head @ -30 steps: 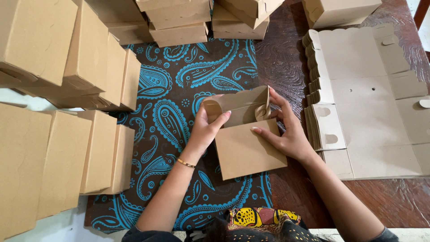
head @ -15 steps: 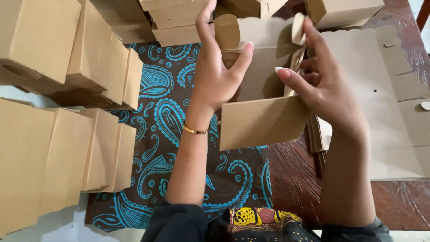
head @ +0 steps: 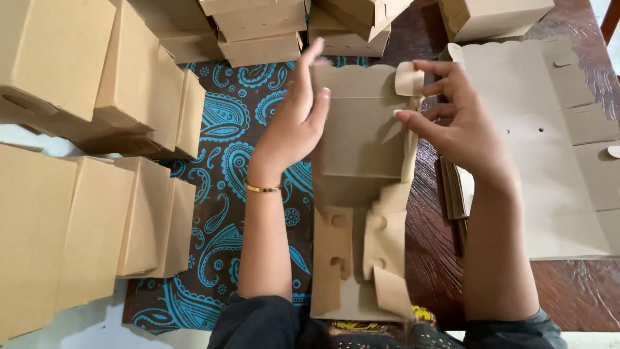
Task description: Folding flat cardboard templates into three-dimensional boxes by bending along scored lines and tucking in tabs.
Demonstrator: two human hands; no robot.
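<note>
The half-folded cardboard box [head: 358,194] is held up between the person's two hands, its slotted flaps hanging nearest the body, just below both grips, above the dark sleeves and a patterned bit of clothing [head: 381,326] at the lower edge. The left hand [head: 297,123] lies flat against the box's left wall, fingers stretched upward and thumb pressed onto the inner panel, so this grip is spread along the card rather than curled around it; a thin gold bracelet [head: 261,189] circles the wrist below it. The right hand [head: 462,126] works the opposite wall, its thumb and fingertips pinching a small rounded tab [head: 409,79] at the box's upper right corner, the remaining fingers fanned out just beside it. Under the left grip spreads a brown cloth with turquoise paisley pattern [head: 226,161], covering the dark wooden worktop [head: 581,291], which shows bare to the right of the right grip. Just right of that grip lies a stack of flat unfolded box blanks [head: 542,148], with scalloped edges and small punched holes. Left of the left grip, well apart, stand rows of finished cardboard boxes [head: 97,161], and beyond both grips, farthest off, more finished boxes [head: 271,26] are piled along the top edge.
</note>
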